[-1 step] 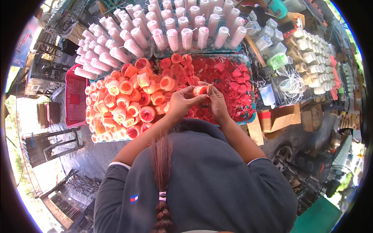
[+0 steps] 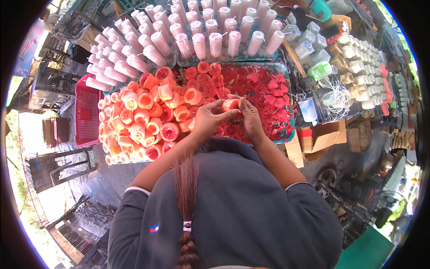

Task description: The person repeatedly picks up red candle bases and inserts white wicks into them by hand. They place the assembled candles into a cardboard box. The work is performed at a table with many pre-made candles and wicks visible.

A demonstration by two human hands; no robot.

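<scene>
Between my two hands, above the middle of the work surface, is a small red-pink wax rose (image 2: 230,105). My left hand (image 2: 209,118) has its fingers closed on the rose's left side. The fingers and thumb of my right hand (image 2: 250,119) pinch it from the right, hiding part of it. To the left lie many orange rose-shaped wax cups (image 2: 142,117), crowded together, most with hollow tops. Darker red cups (image 2: 204,77) stand just beyond my hands. Loose red petals (image 2: 277,92) and scraps cover the tray (image 2: 292,120) on the right.
Rows of pale pink pillar candles (image 2: 199,45) with wicks stand behind the roses. A red plastic basket (image 2: 87,117) is at the left. On the right are clear plastic cups (image 2: 304,47), a white wick bundle (image 2: 337,99), cream moulded pieces (image 2: 358,67) and an opened cardboard box (image 2: 324,138).
</scene>
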